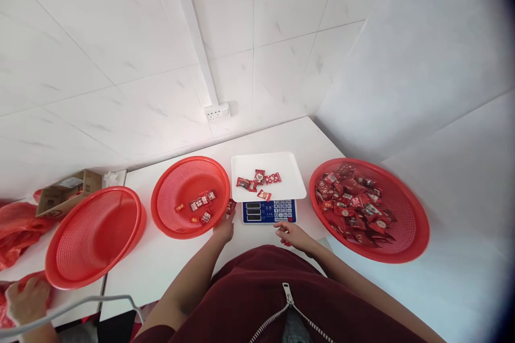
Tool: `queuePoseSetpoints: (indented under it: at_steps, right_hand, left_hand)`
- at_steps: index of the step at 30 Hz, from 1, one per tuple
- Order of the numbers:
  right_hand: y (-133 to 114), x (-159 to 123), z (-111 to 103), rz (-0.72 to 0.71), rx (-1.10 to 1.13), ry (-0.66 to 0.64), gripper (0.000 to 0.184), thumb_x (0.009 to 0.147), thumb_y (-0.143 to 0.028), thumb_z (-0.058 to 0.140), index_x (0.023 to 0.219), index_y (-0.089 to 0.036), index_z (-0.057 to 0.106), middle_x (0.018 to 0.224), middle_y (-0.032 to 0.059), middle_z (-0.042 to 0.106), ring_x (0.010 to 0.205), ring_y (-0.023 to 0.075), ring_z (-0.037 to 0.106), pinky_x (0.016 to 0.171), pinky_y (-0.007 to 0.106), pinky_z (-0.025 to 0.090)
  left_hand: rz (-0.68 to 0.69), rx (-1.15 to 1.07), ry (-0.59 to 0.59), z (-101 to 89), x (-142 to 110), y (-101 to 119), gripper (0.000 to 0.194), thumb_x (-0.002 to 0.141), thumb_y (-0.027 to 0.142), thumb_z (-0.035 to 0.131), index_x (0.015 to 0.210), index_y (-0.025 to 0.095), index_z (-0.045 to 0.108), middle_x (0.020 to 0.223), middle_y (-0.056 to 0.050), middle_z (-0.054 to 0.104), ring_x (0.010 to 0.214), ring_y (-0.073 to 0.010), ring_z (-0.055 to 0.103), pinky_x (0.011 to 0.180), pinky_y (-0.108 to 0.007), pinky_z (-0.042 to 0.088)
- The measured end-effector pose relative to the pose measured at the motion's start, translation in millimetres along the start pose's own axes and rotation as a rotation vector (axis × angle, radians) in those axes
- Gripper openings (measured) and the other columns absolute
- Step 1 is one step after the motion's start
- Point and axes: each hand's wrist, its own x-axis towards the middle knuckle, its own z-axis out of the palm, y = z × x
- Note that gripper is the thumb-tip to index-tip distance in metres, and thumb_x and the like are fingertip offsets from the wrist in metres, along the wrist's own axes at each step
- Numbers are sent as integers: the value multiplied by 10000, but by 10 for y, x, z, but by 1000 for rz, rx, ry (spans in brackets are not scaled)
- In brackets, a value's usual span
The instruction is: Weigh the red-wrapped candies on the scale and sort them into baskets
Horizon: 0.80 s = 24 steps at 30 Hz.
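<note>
My left hand (224, 228) rests at the near rim of a red mesh basket (169, 187) and is closed on a small red candy packet (230, 206). My right hand (292, 233) lies on the table just below the blue keypad of a weighing scale (269, 210), fingers curled; something red shows under it, too small to name. Several red candy packets (258, 179) lie on the scale's white tray (289, 187). The middle basket holds several candy packets (201, 202).
A large red basket (410, 225) heaped with red candy packets (354, 201) sits at the right. Another red basket (94, 236) stands at the left beside a cardboard box (64, 193) and red bags (16, 228). Another person's hand (28, 300) shows at the bottom left.
</note>
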Motion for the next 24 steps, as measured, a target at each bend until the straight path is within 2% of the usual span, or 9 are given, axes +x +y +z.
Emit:
queuePoseSetpoints:
  at_steps: [2, 6, 8, 13, 17, 19, 21, 23, 24]
  right_hand:
    - [-38, 26, -2, -8, -2, 7, 269, 827, -266, 519, 1068, -160, 574, 888, 41, 575, 679, 112, 591, 583, 220, 460]
    - [-91, 70, 4, -27, -10, 4, 287, 810, -289, 545, 1066, -165, 582, 892, 43, 585, 680, 116, 588, 588, 228, 458]
    - [-105, 87, 20, -34, -20, -8, 278, 812, -276, 544, 1063, -161, 581, 888, 45, 586, 676, 116, 588, 588, 231, 456]
    - [-174, 100, 66, -48, -25, -68, 273, 816, -263, 554, 1062, -148, 578, 871, 40, 582, 678, 116, 591, 597, 234, 447]
    - [-297, 82, 107, -95, 207, -151, 442, 777, -429, 629, 1146, -203, 538, 938, 38, 590, 737, 128, 608, 618, 239, 444]
    - [-374, 67, 137, -113, 409, -231, 549, 736, -503, 662, 1198, -258, 495, 1020, 40, 591, 786, 134, 613, 639, 246, 450]
    - [-452, 51, 151, -142, 554, -280, 599, 687, -538, 698, 1184, -265, 505, 998, 36, 612, 793, 141, 607, 635, 246, 449]
    - [-515, 38, 113, -170, 591, -241, 599, 650, -542, 725, 1129, -230, 545, 900, 35, 634, 746, 142, 595, 597, 238, 439]
    - [-534, 33, 62, -176, 584, -185, 588, 643, -536, 730, 1105, -215, 558, 872, 40, 638, 714, 140, 587, 571, 235, 432]
  left_hand:
    - [24, 28, 5, 18, 2, -36, 545, 846, 202, 448, 1377, 296, 370, 1544, -51, 167, 1381, -294, 208, 1065, -417, 282]
    - [14, 55, -30, 92, -102, -130, 428, 822, 155, 448, 1236, 242, 514, 1358, -115, 434, 1187, -284, 479, 928, -405, 408]
    - [-6, 47, -49, 129, -186, -183, 356, 816, 141, 429, 1144, 197, 557, 1255, -141, 496, 1045, -272, 569, 835, -395, 447]
    - [41, -70, -53, 98, -383, -161, 253, 730, 144, 537, 981, 168, 553, 1002, -103, 598, 861, -210, 613, 733, -310, 446]
    - [193, -230, 18, -82, -485, 222, 123, 790, 211, 491, 907, 192, 524, 912, -51, 613, 843, -169, 594, 730, -272, 443]
    - [306, -320, 39, -194, -536, 502, 145, 798, 271, 515, 928, 209, 528, 966, -37, 616, 888, -168, 586, 760, -273, 451]
    - [494, -438, 37, -307, -584, 757, 228, 766, 315, 577, 971, 219, 549, 1054, -38, 610, 946, -180, 576, 794, -284, 462]
    - [673, -529, 28, -429, -610, 907, 300, 756, 318, 597, 1041, 232, 561, 1169, -44, 577, 1018, -188, 559, 839, -291, 466]
    - [707, -545, 44, -498, -608, 921, 324, 770, 317, 583, 1083, 240, 555, 1211, -46, 558, 1048, -189, 549, 866, -296, 464]
